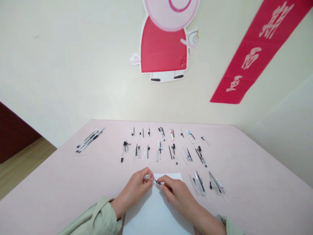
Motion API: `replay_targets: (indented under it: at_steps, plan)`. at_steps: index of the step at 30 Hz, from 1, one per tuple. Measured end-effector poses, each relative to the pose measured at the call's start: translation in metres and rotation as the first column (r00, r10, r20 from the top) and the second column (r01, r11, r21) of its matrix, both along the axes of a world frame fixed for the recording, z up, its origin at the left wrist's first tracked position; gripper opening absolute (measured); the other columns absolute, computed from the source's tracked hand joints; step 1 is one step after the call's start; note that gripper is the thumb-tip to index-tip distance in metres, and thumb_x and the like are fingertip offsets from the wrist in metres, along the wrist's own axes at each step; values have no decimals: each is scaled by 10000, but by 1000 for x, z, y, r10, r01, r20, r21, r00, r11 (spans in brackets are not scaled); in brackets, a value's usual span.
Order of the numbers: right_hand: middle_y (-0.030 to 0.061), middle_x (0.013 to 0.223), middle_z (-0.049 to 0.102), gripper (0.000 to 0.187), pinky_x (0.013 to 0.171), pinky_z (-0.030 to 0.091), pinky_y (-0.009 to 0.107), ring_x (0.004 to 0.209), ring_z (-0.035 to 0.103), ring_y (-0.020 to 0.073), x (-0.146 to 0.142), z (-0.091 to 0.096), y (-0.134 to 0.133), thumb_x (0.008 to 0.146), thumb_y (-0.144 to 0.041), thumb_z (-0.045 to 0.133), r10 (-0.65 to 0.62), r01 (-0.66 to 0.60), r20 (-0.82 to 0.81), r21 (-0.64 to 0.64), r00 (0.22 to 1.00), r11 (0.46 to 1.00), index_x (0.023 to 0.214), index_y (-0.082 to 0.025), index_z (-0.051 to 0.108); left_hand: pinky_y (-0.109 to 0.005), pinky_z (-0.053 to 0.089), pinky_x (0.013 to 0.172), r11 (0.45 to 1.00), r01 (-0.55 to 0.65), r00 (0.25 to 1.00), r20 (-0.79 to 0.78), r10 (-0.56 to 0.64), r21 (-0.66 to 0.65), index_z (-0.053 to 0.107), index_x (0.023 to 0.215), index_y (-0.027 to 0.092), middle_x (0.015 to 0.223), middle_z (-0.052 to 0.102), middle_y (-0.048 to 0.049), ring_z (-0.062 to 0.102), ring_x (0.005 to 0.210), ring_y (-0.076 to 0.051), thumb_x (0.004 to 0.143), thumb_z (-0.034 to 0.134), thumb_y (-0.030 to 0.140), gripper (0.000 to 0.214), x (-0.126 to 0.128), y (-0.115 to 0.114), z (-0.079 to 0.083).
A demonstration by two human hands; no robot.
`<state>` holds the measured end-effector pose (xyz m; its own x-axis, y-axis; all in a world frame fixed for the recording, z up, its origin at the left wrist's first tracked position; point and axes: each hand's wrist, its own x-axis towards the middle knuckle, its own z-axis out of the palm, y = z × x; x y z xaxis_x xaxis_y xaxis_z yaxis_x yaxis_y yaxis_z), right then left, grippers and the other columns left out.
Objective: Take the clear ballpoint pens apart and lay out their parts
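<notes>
Over a white sheet of paper [156, 212] at the near edge of the pink table [61, 182], my two hands meet. My left hand [137, 189] pinches a clear pen barrel [147, 177] between thumb and fingers. My right hand [174, 191] pinches a thin dark refill or tip [156, 181] whose end touches the barrel. Both hands are closed on these small parts. Light green sleeves cover both forearms.
Rows of taken-apart pens and pen parts [160, 150] lie across the middle of the table, with more clear barrels at the right [199, 182]. A bundle of whole pens [90, 139] lies at the far left. A cartoon sticker and red banner hang on the wall behind.
</notes>
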<state>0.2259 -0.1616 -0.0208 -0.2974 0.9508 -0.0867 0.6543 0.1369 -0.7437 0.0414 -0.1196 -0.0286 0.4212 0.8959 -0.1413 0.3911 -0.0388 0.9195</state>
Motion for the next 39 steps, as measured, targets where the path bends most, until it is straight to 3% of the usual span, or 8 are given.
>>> replay_targets:
  at_steps: [5, 12, 17, 23, 39]
  plan:
    - [-16, 644, 627, 254, 612, 365, 212, 612, 575, 142, 1, 2, 0, 926, -282, 412, 20, -20, 9, 4, 1000, 1000, 1027, -246, 642, -224, 233, 511, 999, -22, 999, -37, 23, 27, 497, 720, 199, 548, 364, 81, 321, 523, -109, 745, 451, 224, 59, 2, 1, -5]
    - [-46, 510, 534, 274, 603, 367, 213, 536, 546, 132, 3, 1, -1, 945, -284, 371, 23, -25, -49, -35, 999, 999, 974, -228, 638, -232, 266, 534, 995, -86, 996, -23, 87, 41, 490, 684, 201, 564, 401, 66, 361, 547, -122, 739, 466, 251, 77, 3, 6, -4]
    - [-52, 489, 526, 292, 625, 374, 213, 537, 542, 128, 2, 0, 0, 952, -292, 356, -2, -4, -85, -64, 996, 998, 943, -206, 635, -234, 289, 562, 998, -58, 998, -19, 59, 34, 511, 692, 197, 584, 423, 57, 387, 577, -129, 781, 468, 319, 157, 2, 7, -3]
    - [-54, 493, 535, 293, 638, 375, 214, 551, 545, 129, 2, 0, 0, 953, -291, 349, -7, 2, -86, -65, 996, 998, 937, -201, 627, -222, 259, 526, 1000, -1, 1000, 13, 1, 11, 558, 808, 189, 580, 421, 72, 360, 544, -116, 771, 466, 258, 121, -1, 6, -8]
    - [-59, 490, 534, 286, 629, 369, 211, 519, 521, 120, 3, 0, 0, 955, -296, 352, 21, -27, -77, -70, 997, 997, 934, -216, 626, -223, 244, 511, 999, -32, 999, 40, 32, -16, 491, 710, 193, 559, 363, 83, 319, 523, -104, 758, 474, 245, 72, 0, 6, -7]
